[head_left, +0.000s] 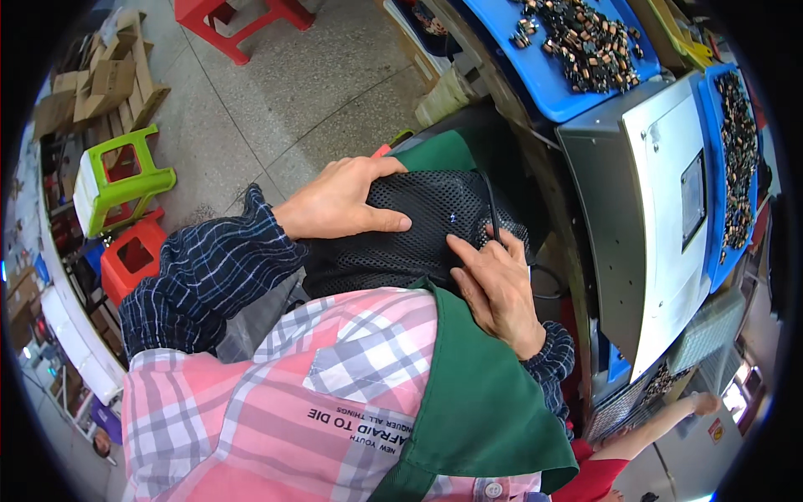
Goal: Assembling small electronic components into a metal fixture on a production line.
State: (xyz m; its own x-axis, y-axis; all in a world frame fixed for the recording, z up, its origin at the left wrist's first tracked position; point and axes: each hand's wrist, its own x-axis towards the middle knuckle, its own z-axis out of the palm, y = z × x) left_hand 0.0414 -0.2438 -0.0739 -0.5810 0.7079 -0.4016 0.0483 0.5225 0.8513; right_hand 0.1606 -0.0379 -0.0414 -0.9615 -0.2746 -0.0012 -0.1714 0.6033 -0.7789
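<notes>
Black mesh fabric (427, 201) lies over my lap, with green cloth (443, 151) beyond it. My left hand (351, 199) rests on the mesh's left part, thumb stretched away from the index finger; its other fingers are largely hidden. Over the right part of the mesh is my right hand (495, 280), its fingers bent and apart, with nothing visible in them. A thin black cord (492, 201) runs down to its fingertips. Between the hands, a tiny shiny piece (452, 217) sits on the mesh, too small to name.
To my right stands a metal machine housing (669, 209). Blue trays (544, 96) of small black and copper-coloured parts (590, 50) are beside it. Red stool (247, 25), green stool (125, 176) and flattened cardboard (109, 84) occupy the left floor. A co-worker's arm (661, 427) reaches in at lower right.
</notes>
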